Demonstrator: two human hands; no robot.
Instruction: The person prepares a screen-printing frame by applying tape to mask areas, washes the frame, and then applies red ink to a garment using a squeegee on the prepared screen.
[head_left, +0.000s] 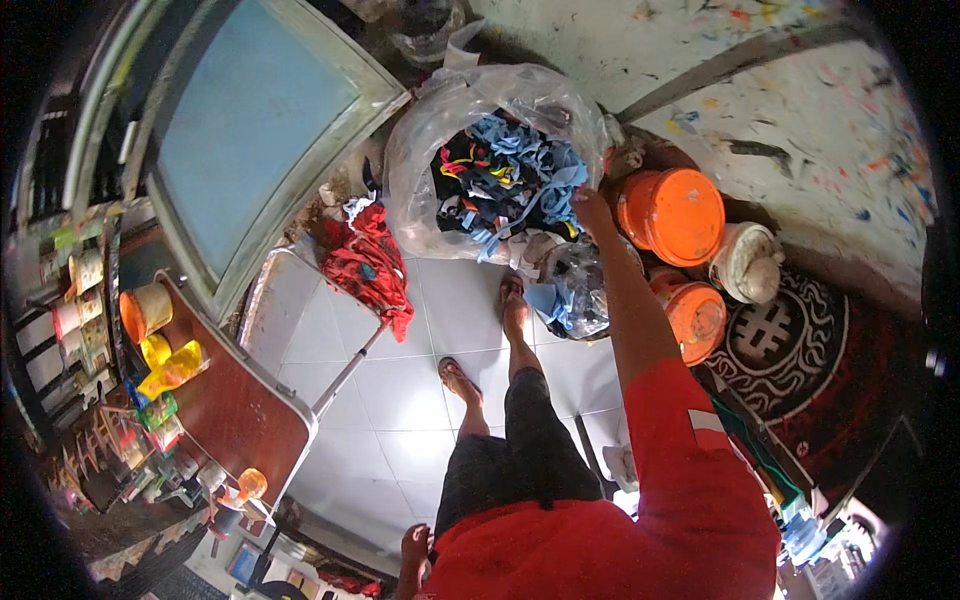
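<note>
A large clear plastic bag (420,170) stands on the floor ahead of me. It is filled with cloth scraps (510,180), mostly blue and black, with some pink and yellow bits. At the bag's right edge, my right hand (593,212) reaches down against the blue scraps. Its fingers look closed, but what they grip is hidden. My left hand (417,543) hangs low beside my body, away from the bag; its fingers show too little to read. A smaller clear bag (588,285) with dark and blue scraps sits near my feet.
Orange-lidded buckets (685,218) and a white tub (746,262) stand at the right, beside a dark patterned mat (775,345). A red cloth heap (372,265) lies left. A framed blue screen (255,130) and a brown table (235,390) with paint pots fill the left side.
</note>
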